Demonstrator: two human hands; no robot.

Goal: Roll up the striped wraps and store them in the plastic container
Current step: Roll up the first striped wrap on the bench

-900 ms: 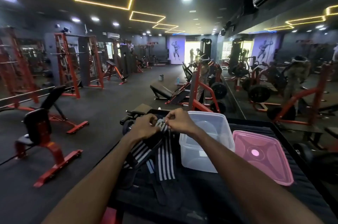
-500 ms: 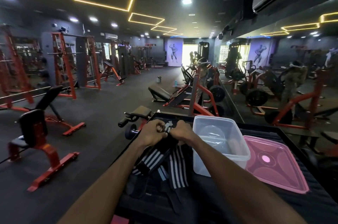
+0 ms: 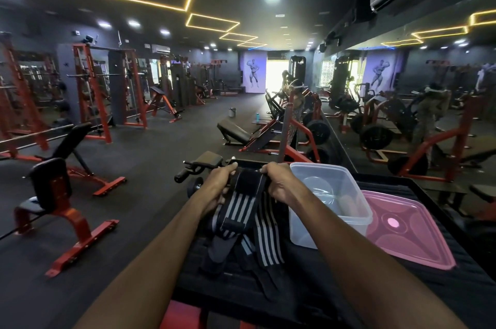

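Both hands hold one black-and-white striped wrap [image 3: 236, 207] by its dark top end, stretched between them above a black padded surface [image 3: 402, 283]. My left hand [image 3: 218, 181] grips its left edge, my right hand [image 3: 279, 181] its right edge. The rest of this wrap hangs toward me. A second striped wrap [image 3: 268, 240] lies flat on the surface just right of it. The clear plastic container [image 3: 330, 224] stands open to the right of my right hand, nothing visible inside. Its pink lid [image 3: 408, 232] lies beside it, further right.
Red and black benches [image 3: 53, 194] and racks [image 3: 91, 92] stand on the dark gym floor to the left. A weight machine [image 3: 295, 135] with plates is straight ahead. A mirror wall [image 3: 416, 103] runs along the right. The padded surface drops off at its left edge.
The hands have spread apart, pulling the top end of the wrap wide between them. The view has moved closer to the surface.
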